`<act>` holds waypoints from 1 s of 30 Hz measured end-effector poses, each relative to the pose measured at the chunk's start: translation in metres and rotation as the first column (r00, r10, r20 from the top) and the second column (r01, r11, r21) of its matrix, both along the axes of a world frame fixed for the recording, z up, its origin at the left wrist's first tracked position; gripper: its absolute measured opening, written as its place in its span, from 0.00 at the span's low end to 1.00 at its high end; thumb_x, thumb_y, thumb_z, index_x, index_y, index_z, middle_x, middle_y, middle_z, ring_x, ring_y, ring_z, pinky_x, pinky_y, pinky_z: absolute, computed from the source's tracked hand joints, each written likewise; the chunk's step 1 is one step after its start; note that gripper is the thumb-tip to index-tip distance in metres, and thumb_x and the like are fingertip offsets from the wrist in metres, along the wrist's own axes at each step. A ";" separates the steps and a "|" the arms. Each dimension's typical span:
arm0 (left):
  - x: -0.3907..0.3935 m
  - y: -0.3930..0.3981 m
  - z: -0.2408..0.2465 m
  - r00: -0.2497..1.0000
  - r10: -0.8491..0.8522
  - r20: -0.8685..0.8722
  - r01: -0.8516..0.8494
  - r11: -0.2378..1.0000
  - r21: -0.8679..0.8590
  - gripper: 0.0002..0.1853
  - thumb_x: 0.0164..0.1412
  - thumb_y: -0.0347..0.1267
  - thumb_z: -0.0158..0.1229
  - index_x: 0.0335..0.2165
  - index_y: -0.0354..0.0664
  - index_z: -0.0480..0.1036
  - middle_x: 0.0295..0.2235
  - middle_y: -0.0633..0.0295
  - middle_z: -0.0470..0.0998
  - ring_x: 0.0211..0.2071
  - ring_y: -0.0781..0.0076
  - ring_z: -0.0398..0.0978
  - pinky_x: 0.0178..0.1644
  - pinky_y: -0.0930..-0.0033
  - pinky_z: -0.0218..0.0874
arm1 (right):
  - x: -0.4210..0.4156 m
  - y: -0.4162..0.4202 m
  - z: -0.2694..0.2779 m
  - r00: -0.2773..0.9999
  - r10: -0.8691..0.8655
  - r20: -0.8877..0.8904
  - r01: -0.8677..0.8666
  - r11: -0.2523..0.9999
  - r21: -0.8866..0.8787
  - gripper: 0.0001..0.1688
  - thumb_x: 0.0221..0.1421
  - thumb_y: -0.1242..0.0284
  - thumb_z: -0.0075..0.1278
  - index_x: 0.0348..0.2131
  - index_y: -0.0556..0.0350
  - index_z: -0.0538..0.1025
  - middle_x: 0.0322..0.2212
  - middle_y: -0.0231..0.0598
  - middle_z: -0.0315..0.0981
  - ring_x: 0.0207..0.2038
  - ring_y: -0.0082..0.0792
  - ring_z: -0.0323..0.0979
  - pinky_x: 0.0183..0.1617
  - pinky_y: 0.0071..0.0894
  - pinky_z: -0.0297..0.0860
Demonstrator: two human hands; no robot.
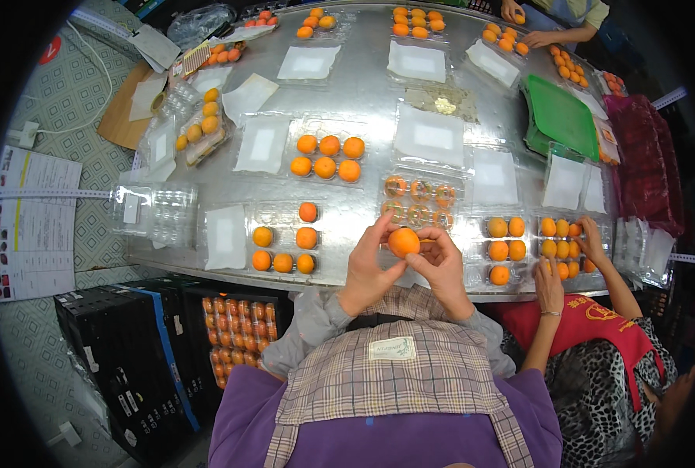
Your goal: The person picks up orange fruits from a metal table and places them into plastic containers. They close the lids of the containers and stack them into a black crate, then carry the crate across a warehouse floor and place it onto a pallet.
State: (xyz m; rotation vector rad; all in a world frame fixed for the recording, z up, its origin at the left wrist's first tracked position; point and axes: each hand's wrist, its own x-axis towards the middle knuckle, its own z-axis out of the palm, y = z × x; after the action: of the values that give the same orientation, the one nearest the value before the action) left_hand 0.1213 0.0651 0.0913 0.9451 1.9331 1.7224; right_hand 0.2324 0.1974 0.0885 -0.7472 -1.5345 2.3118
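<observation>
Between my left hand (372, 264) and my right hand (443, 268), an orange persimmon-like fruit (404, 242) is held at the fingertips above the table's near edge. Just beyond my hands lies a clear plastic clamshell (419, 199) with several orange fruits under its lid, green calyxes showing. To the left, an open clear tray holds several fruits (306, 238), with a white-lined lid (226, 237) beside it. Farther back, another open tray bears two rows of fruits (324, 168). Right of my hands stands a tray with several fruits (498, 250) in two columns.
A co-worker's hands (549, 286) touch a fruit tray at the right. Another person's hand (539, 39) is at the far right. A green tray (561, 117) and a red plastic bag (646, 164) lie right. Empty clamshells (172, 213) are stacked left; black crates (113, 351) stand below.
</observation>
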 end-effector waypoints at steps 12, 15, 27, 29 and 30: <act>-0.007 -0.012 -0.001 0.993 -0.081 0.087 0.075 0.995 0.069 0.51 0.50 0.20 0.67 0.68 0.40 0.49 0.54 0.53 0.72 0.57 0.64 0.70 0.60 0.61 0.65 | -0.002 0.005 0.008 0.993 0.110 0.043 -0.100 0.976 -0.192 0.24 0.68 0.63 0.48 0.58 0.54 0.70 0.49 0.35 0.73 0.49 0.26 0.73 0.49 0.28 0.72; -0.007 -0.011 0.006 0.999 -0.047 0.002 0.047 0.999 -0.013 0.51 0.49 0.24 0.69 0.67 0.39 0.52 0.51 0.53 0.74 0.55 0.64 0.72 0.56 0.61 0.67 | -0.006 0.003 0.002 0.987 0.154 0.051 -0.144 0.977 -0.159 0.25 0.68 0.63 0.48 0.59 0.55 0.69 0.50 0.37 0.73 0.52 0.28 0.73 0.51 0.29 0.72; -0.019 -0.026 0.008 0.966 -0.012 -0.259 -0.024 0.991 -0.135 0.48 0.46 0.27 0.70 0.66 0.38 0.57 0.44 0.54 0.76 0.45 0.59 0.74 0.50 0.61 0.68 | -0.012 -0.014 -0.009 0.980 0.189 0.062 -0.152 0.912 -0.382 0.28 0.68 0.63 0.48 0.61 0.58 0.66 0.52 0.41 0.73 0.51 0.31 0.75 0.55 0.34 0.72; -0.022 -0.031 0.007 0.983 -0.013 -0.186 -0.009 0.993 -0.118 0.49 0.46 0.27 0.68 0.66 0.40 0.57 0.44 0.53 0.75 0.44 0.56 0.73 0.51 0.59 0.66 | -0.014 -0.015 -0.010 0.969 0.229 0.094 -0.178 0.910 -0.374 0.28 0.68 0.64 0.49 0.62 0.56 0.66 0.53 0.39 0.72 0.52 0.31 0.73 0.56 0.35 0.70; -0.024 -0.036 0.003 0.982 -0.001 -0.190 -0.026 0.990 -0.140 0.48 0.47 0.27 0.68 0.66 0.40 0.57 0.43 0.53 0.75 0.43 0.56 0.73 0.50 0.59 0.66 | -0.014 -0.017 -0.010 0.967 0.224 0.125 -0.169 0.923 -0.346 0.28 0.68 0.64 0.49 0.62 0.55 0.66 0.53 0.38 0.72 0.53 0.30 0.72 0.56 0.34 0.70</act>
State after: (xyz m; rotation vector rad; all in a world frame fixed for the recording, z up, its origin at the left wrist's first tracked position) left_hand 0.0973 0.0290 0.0947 1.0790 2.1535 1.5249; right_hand 0.2181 0.1803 0.0781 -0.9192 -1.3483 2.7689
